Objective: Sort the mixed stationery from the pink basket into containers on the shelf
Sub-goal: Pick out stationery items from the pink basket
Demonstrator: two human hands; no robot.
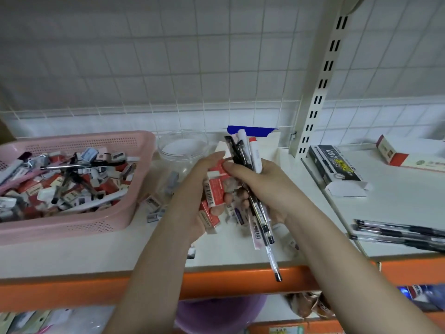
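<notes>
The pink basket [134, 150] stands at the left of the shelf, heaped with mixed erasers, sharpeners and pens. My left hand [192, 189] grips several red-and-white boxed erasers [216, 186] over the shelf's middle. Touching it on the right, my right hand [262, 186] clutches a bundle of pens [245, 155] that sticks out above and below the fist. A clear plastic jar [183, 147] sits just behind my left hand, beside the basket.
Loose sharpeners and erasers [154, 208] lie on the white shelf [96, 251] under my hands. Right of the slotted upright [320, 92] lie an open black pen box [337, 169], a red-and-white box [407, 155] and loose pens [397, 233]. An orange edge [72, 290] fronts the shelf.
</notes>
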